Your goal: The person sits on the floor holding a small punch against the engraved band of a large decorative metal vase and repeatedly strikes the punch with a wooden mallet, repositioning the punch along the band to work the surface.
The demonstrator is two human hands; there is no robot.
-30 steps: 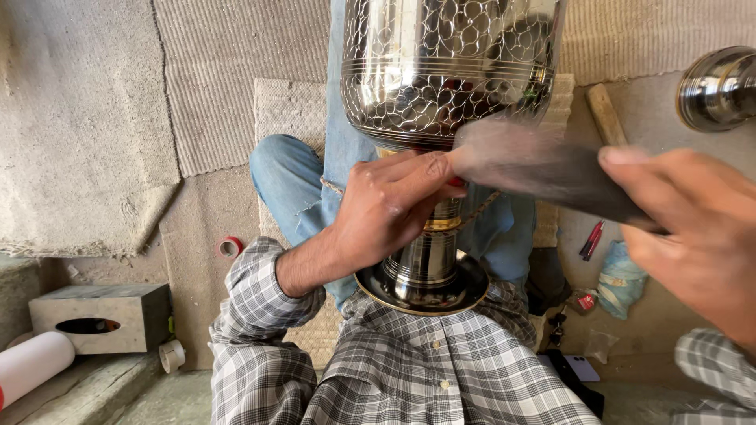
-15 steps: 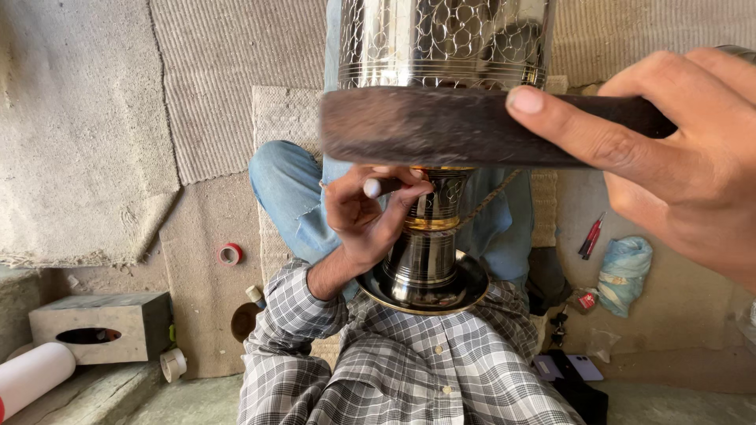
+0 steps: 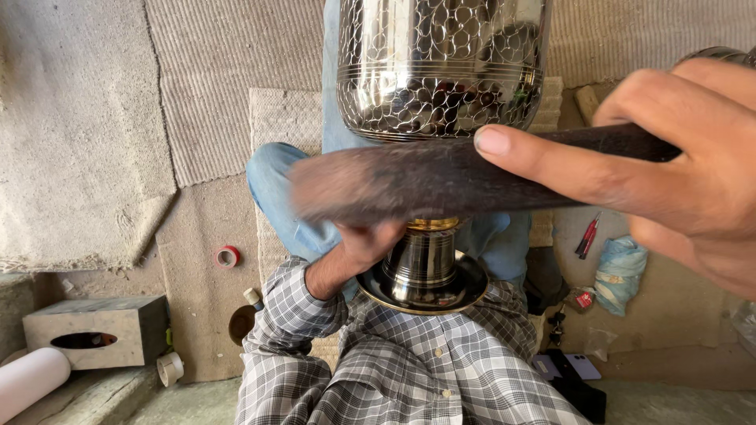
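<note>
1. The work in hand is on a tall polished metal vessel (image 3: pixel 441 71) with a scale-like pattern cut over its bowl. It stands on its stem and flared base (image 3: pixel 423 277) in the middle of the frame, resting on the lap of the person in the checked shirt.
2. The pattern already covers the whole visible face of the bowl, so I judge the decoration well along. The far side is hidden, and how much is left cannot be told.
3. The right hand (image 3: pixel 669 169), at the right of the frame, is clamped round a dark wooden tool (image 3: pixel 409 185) – thumb on top, fingers behind. The tool's broad end is blurred and crosses in front of the stem.
4. The left hand (image 3: pixel 364 245) is closed against the stem just under that tool; its fingers are hidden, so I cannot tell how firmly it grips.
5. Counted – one vessel, one wooden tool, two hands.
6. On the floor at lower left: one grey block with a slot (image 3: pixel 96 330), one red tape roll (image 3: pixel 227 256), one white roll (image 3: pixel 168 367).
</note>
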